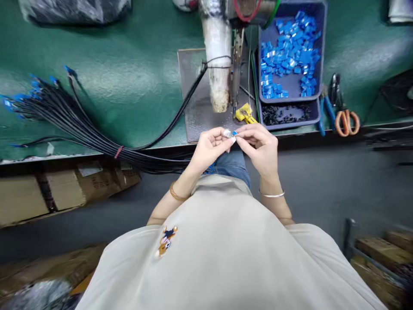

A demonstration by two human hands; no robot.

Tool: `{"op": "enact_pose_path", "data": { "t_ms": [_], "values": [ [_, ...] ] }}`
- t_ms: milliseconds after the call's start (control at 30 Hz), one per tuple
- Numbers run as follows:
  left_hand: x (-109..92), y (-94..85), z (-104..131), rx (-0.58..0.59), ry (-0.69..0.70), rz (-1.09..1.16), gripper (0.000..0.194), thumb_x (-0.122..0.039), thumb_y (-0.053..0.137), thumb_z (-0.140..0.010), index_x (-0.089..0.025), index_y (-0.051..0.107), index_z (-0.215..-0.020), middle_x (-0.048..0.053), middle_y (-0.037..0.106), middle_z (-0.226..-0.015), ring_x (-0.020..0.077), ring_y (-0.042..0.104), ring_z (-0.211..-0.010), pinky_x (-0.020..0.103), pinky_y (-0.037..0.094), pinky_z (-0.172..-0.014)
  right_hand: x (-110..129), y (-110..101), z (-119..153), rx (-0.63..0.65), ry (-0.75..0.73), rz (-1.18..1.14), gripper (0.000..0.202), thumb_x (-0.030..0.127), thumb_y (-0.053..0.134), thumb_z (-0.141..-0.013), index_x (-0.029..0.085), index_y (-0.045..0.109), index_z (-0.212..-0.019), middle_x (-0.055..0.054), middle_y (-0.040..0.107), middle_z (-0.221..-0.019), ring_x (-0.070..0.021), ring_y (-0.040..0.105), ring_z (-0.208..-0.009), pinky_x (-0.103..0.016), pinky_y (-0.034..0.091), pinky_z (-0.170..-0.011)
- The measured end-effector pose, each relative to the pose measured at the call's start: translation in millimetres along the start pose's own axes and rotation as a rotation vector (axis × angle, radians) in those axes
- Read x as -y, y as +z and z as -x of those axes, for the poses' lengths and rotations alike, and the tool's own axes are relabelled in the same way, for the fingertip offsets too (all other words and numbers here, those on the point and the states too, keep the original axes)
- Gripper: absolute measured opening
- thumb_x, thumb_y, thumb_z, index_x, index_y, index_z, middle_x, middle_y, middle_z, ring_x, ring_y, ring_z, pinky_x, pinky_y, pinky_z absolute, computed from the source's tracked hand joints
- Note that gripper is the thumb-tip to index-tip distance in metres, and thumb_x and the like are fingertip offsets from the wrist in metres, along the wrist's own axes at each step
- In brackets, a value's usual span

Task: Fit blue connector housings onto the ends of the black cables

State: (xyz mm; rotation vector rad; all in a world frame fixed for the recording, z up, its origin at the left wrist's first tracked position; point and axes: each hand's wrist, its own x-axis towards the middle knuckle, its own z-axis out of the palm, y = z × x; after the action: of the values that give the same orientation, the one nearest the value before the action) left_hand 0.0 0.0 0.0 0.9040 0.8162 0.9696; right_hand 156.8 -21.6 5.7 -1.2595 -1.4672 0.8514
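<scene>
My left hand (209,148) and my right hand (262,148) meet at the table's front edge, both with fingers pinched. Between the fingertips shows a small blue plastic piece (234,133), like those in the bin; my right thumb and forefinger close on it. A small whitish, shiny bit (227,133) shows at my left fingertips; whether it is a held part or a finger covering is unclear. Just beyond the hands lies a yellow piece (244,113) on a dark plate (194,125), below a machine's worn pale cylinder (219,64).
A bundle of black cables (97,133) with blue ends, tied with a red band, hangs over the table edge at left. At right stand a bin (293,100) of blue pieces and a tray (292,126) of black bits. Orange-handled scissors (346,122) and blue-handled pliers (329,113) lie beside them.
</scene>
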Motion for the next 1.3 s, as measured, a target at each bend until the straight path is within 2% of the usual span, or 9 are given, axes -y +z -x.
{"op": "enact_pose_path", "data": {
  "t_ms": [300,533,700,767,933,1067,1167,1300],
  "values": [
    [6.2,-0.4,3.4,-0.031,0.064,-0.136,0.027,-0.034,0.078,-0.076,-0.013,0.062,-0.075,-0.003,0.058,-0.060,0.0034,0.053,-0.054,0.014,0.042,-0.052,4.7,-4.0,2.7,0.016,-0.036,0.098,0.008,0.016,0.069,-0.083,0.022,0.072,-0.085,-0.001,0.070,-0.095,-0.0121,0.068,-0.087,-0.025,0.061,-0.075],
    [6.6,6.1,7.1,-0.086,0.148,-0.183,0.019,-0.023,0.073,-0.078,-0.014,0.057,-0.074,-0.005,0.057,-0.060,0.0032,0.052,-0.053,0.014,0.040,-0.052,-2.9,0.1,1.9,-0.010,0.065,-0.082,0.005,0.015,0.071,-0.079,0.020,0.072,-0.080,-0.001,0.069,-0.096,-0.0106,0.068,-0.085,-0.023,0.060,-0.075],
    [10.8,8.4,9.6,-0.132,0.144,-0.121,0.021,-0.027,0.071,-0.081,-0.016,0.054,-0.076,-0.007,0.053,-0.054,0.0030,0.048,-0.047,0.014,0.038,-0.048,-6.6,7.6,5.7,-0.041,0.079,-0.127,0.005,0.015,0.070,-0.079,0.020,0.071,-0.080,-0.001,0.069,-0.098,-0.0105,0.069,-0.085,-0.023,0.060,-0.075],
    [11.2,8.1,10.1,-0.136,0.136,-0.081,0.023,-0.030,0.071,-0.082,-0.017,0.053,-0.077,-0.007,0.053,-0.054,0.0027,0.046,-0.046,0.014,0.037,-0.047,-5.5,10.7,7.7,-0.073,0.029,-0.066,0.006,0.015,0.070,-0.080,0.020,0.070,-0.081,-0.002,0.069,-0.099,-0.0117,0.069,-0.087,-0.024,0.060,-0.075],
    [6.7,5.7,11.4,-0.121,0.102,-0.028,0.025,-0.033,0.074,-0.079,-0.016,0.056,-0.079,-0.007,0.051,-0.054,0.0020,0.041,-0.045,0.014,0.033,-0.045,-1.3,13.4,11.1,-0.152,-0.243,0.231,0.010,0.013,0.068,-0.081,0.022,0.070,-0.083,-0.003,0.071,-0.097,-0.0160,0.069,-0.091,-0.034,0.059,-0.085],
    [4.3,4.1,10.1,-0.111,0.093,-0.016,0.026,-0.032,0.078,-0.074,-0.014,0.059,-0.075,-0.006,0.050,-0.056,0.0018,0.040,-0.047,0.014,0.031,-0.045,0.0,12.5,13.3,-0.157,-0.307,0.278,0.010,0.014,0.069,-0.082,0.023,0.071,-0.085,-0.002,0.072,-0.097,-0.0169,0.069,-0.091,-0.036,0.060,-0.085],
    [3.4,3.7,8.4,-0.101,0.080,0.041,0.029,-0.033,0.078,-0.074,-0.014,0.056,-0.070,-0.008,0.043,-0.053,0.0011,0.035,-0.045,0.014,0.028,-0.044,0.4,11.5,15.1,-0.166,-0.275,0.254,0.011,0.015,0.070,-0.083,0.025,0.072,-0.088,-0.002,0.072,-0.097,-0.0169,0.069,-0.092,-0.037,0.060,-0.086],
    [-0.1,2.4,8.2,-0.050,0.000,0.085,0.031,-0.034,0.078,-0.073,-0.015,0.054,-0.069,-0.008,0.041,-0.052,0.0011,0.032,-0.044,0.015,0.024,-0.042,-0.3,7.6,15.0,-0.188,-0.145,0.155,0.012,0.019,0.067,-0.087,0.026,0.073,-0.093,-0.002,0.071,-0.099,-0.0164,0.070,-0.093,-0.037,0.061,-0.085]
  ]
}}
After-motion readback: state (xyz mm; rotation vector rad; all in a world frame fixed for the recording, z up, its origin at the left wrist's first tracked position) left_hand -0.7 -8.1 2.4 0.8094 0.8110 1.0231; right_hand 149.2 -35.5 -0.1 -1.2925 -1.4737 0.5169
